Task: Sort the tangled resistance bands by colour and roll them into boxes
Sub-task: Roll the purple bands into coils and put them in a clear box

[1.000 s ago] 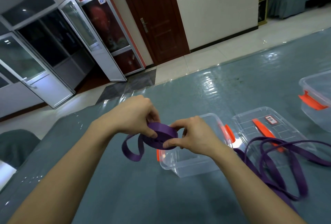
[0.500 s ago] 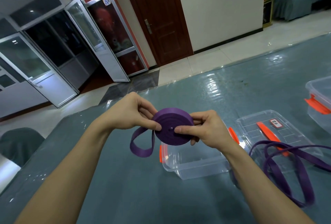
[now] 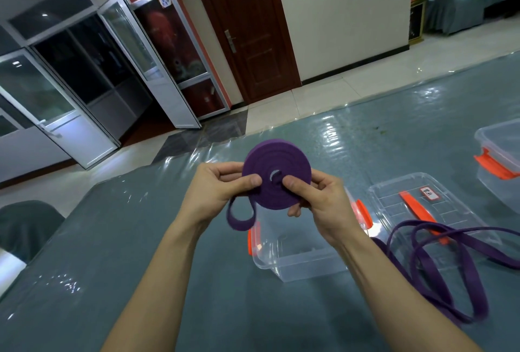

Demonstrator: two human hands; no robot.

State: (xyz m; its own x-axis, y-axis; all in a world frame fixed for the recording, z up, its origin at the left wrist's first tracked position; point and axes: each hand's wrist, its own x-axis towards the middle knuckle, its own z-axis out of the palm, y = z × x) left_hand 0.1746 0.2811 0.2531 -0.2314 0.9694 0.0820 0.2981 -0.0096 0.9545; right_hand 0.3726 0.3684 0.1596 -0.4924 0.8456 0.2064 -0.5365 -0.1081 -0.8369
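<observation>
Surface: glossy grey table [image 3: 140, 281], open box [image 3: 298, 256] under hands.
Hands: left hand [image 3: 216, 191] and right hand [image 3: 318, 205] pinch purple band coil [image 3: 277, 174].
Handling: soft, springy; likely to unroll, so grip both flat faces.

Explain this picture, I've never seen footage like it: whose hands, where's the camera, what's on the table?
No machine: a person works bare-handed, filmed by a camera worn on their head. The left hand and right hand pinch a purple resistance band rolled into a disc, its tail hanging loose. On the grey-green covered table stand an open clear plastic box with orange clips, a clear lid beside it, a loose purple band lying partly over that lid, and another clear box at right.
</observation>
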